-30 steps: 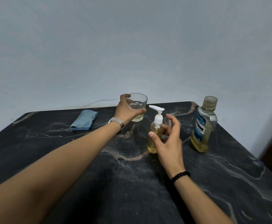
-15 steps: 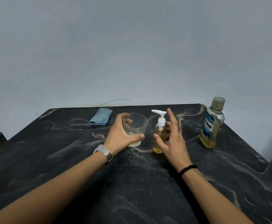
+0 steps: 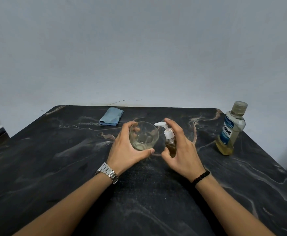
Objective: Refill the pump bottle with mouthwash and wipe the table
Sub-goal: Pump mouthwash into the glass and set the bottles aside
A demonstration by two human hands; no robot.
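On the dark marble table (image 3: 54,167) my left hand (image 3: 125,150) grips a clear glass (image 3: 145,136) with a little pale liquid in its bottom. Just right of it stands the small pump bottle (image 3: 171,145), holding amber liquid and topped by a white pump head (image 3: 161,124). My right hand (image 3: 182,150) curls round this bottle, thumb at its lower front, fingers behind, index finger reaching up beside the pump head. A mouthwash bottle (image 3: 230,132), capped and partly full, stands at the right edge. A folded blue cloth (image 3: 111,116) lies at the back.
A pale wall stands right behind the table's far edge, with a thin wire (image 3: 125,100) lying along it. The table's right edge runs close past the mouthwash bottle. A fine dusty patch (image 3: 144,169) shows on the tabletop between my wrists.
My left hand has brought the glass from the back of the table forward, to just left of the pump bottle. My right hand has stayed by the bottle. The view has pulled back.
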